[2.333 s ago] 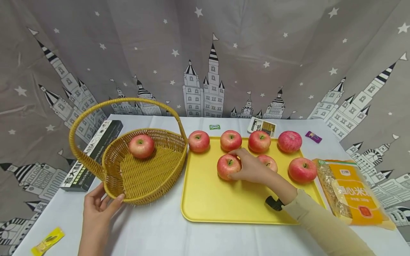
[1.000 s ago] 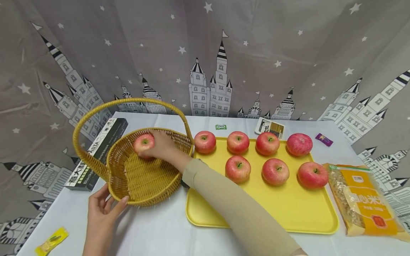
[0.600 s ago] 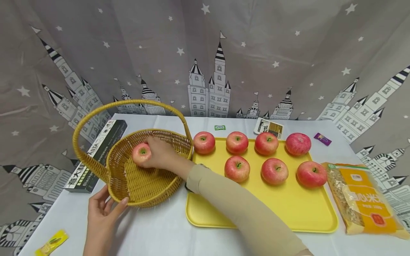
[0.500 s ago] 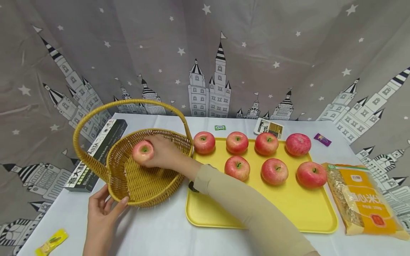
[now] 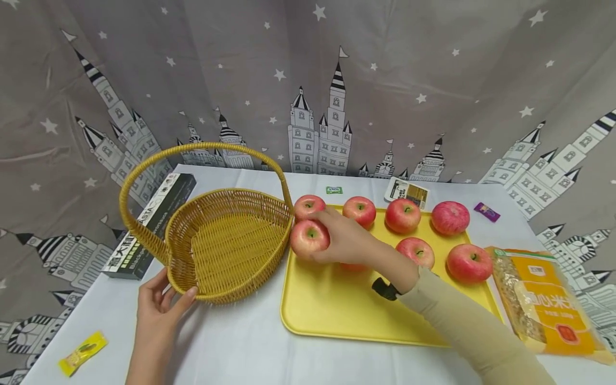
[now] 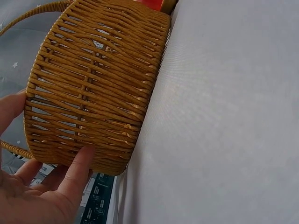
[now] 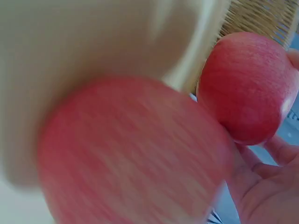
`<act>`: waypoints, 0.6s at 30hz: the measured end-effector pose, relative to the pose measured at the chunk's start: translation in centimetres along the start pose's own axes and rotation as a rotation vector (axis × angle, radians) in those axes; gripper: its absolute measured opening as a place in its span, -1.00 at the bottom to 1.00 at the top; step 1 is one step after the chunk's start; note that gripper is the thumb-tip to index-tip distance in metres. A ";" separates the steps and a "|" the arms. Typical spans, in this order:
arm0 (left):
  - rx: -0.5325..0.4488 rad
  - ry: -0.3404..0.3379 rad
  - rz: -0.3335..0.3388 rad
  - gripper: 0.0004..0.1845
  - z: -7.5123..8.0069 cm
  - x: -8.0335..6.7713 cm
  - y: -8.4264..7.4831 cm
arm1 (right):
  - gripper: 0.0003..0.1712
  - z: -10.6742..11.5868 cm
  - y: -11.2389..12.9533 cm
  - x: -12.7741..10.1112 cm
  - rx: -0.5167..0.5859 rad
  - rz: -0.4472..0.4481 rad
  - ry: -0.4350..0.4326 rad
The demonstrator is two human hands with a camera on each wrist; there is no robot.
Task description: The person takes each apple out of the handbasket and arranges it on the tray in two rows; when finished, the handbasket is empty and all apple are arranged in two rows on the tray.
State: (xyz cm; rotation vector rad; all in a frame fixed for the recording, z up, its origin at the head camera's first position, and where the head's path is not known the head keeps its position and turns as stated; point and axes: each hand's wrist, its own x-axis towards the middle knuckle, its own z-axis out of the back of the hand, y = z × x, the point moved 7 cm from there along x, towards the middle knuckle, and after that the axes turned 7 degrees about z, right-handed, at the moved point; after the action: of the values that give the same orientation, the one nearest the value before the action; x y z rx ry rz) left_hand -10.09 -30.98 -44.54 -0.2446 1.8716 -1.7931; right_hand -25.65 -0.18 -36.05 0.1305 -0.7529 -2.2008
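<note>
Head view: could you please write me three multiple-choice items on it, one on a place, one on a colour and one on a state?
1. The left hand touches: A the basket; B a cup; C a bottle.
2. The tray is: A blue; B yellow; C white.
3. The right hand: A lies flat; B points upward; C holds an apple.
Answers: 1 A, its fingers lie against the basket's wall. 2 B, its bare floor is yellow. 3 C, its fingers curl round the apple above the tray's left edge.
</note>
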 end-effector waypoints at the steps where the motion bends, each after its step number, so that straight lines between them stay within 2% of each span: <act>1: -0.003 0.003 -0.004 -0.12 -0.1 0.1 -0.1 | -0.18 -0.7 -0.5 -0.2 -0.001 -0.006 0.035; 4: -0.008 0.014 -0.020 -0.15 -0.5 0.2 -0.2 | -0.23 -2.6 -1.6 -0.5 0.015 -0.026 0.118; 6: -0.012 0.024 -0.038 -0.17 -0.8 0.3 -0.3 | -0.26 -3.5 -1.8 -0.6 0.030 -0.026 0.140; 11: -0.007 0.029 -0.043 -0.17 -1.0 0.4 -0.3 | -0.26 -4.3 -2.1 -0.7 0.044 -0.040 0.138; 15: 0.018 0.027 -0.012 -0.13 -0.8 0.5 -0.2 | -0.16 -4.3 -1.9 -0.9 0.088 -0.022 0.117; 18: 0.008 0.031 -0.008 -0.13 -0.8 0.5 -0.2 | -0.07 -3.6 -1.7 -1.3 0.098 -0.025 0.070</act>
State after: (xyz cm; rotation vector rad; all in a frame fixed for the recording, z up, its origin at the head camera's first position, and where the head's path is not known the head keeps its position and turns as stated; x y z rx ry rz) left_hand -10.97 -30.56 -44.52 -0.2233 1.8867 -1.8195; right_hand -24.71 -0.06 -40.09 0.2655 -0.8238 -2.1716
